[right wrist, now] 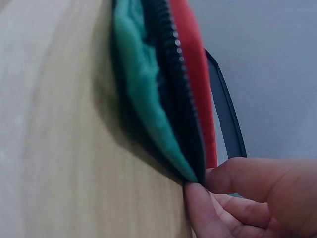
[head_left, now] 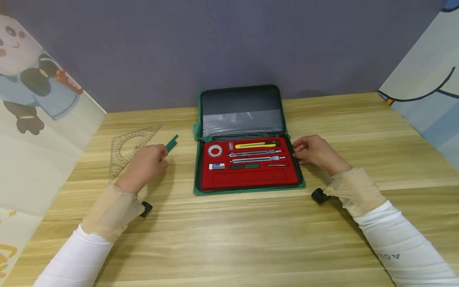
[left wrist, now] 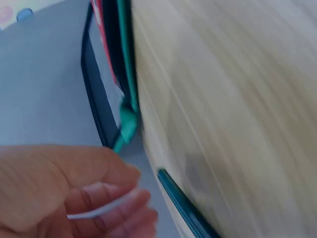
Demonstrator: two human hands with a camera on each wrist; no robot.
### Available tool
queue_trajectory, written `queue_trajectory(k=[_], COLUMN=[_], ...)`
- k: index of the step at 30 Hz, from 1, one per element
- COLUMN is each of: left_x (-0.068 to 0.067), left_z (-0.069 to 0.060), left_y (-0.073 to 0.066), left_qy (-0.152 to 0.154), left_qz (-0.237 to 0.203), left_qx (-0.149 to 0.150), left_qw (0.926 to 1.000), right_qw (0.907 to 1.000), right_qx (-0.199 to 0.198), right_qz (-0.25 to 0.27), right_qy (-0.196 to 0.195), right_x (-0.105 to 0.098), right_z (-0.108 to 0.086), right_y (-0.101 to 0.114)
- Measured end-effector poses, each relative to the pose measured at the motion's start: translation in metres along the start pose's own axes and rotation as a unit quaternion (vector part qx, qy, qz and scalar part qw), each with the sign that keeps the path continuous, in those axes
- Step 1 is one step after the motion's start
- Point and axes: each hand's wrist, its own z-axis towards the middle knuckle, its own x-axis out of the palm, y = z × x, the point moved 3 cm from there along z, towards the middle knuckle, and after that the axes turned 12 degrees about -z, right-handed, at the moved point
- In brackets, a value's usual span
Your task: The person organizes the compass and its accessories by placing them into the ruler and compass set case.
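An unzipped green case [head_left: 251, 191] with a red insert [head_left: 251, 177] lies spread on the table. Its right edge is pinched between the thumb and fingers of my right hand [head_left: 317, 153]; the right wrist view shows these fingers [right wrist: 252, 198] on the corner of the zipped edge [right wrist: 141, 94]. Left of the case, my left hand [head_left: 146, 164] is beside thin green sticks [head_left: 172, 144]. In the left wrist view the left hand [left wrist: 74, 188] has loosely bent fingers, with a gap between them and the green sticks [left wrist: 185, 206].
A transparent set square [head_left: 118, 159] lies partly behind my left hand. The insert holds a yellow cutter [head_left: 251, 146], metal compasses [head_left: 254, 160], an eraser [head_left: 216, 166] and a white ring-shaped piece [head_left: 210, 150]. A grey wall [head_left: 236, 44] stands behind the table [head_left: 229, 239].
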Motion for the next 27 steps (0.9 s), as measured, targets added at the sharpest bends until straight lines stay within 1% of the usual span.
queue_trajectory(k=[3, 7, 14, 19, 27], left_x=[-0.004, -0.005, -0.003, -0.004, -0.003], left_z=[-0.003, -0.006, -0.006, -0.006, -0.006], left_y=[0.009, 0.017, 0.028, 0.029, 0.025], left_qy=[-0.003, 0.001, 0.010, 0.014, 0.017], left_qz=[0.012, 0.026, 0.025, 0.020, 0.022], left_qx=[-0.017, -0.037, -0.051, -0.052, -0.044], left_qw=[0.9998, 0.9990, 0.9983, 0.9983, 0.9986], right_qw=[1.0000, 1.0000, 1.0000, 0.9999, 0.9999], right_qx=[0.000, 0.001, 0.000, 0.007, 0.007], right_qz=[-0.002, -0.003, -0.002, -0.007, -0.011], right_qy=[-0.001, 0.000, 0.003, 0.002, 0.001], right_x=[0.000, 0.000, 0.000, 0.001, 0.001], right_z=[0.000, 0.000, 0.000, 0.000, 0.000], right_y=[0.000, 0.001, 0.001, 0.000, -0.001])
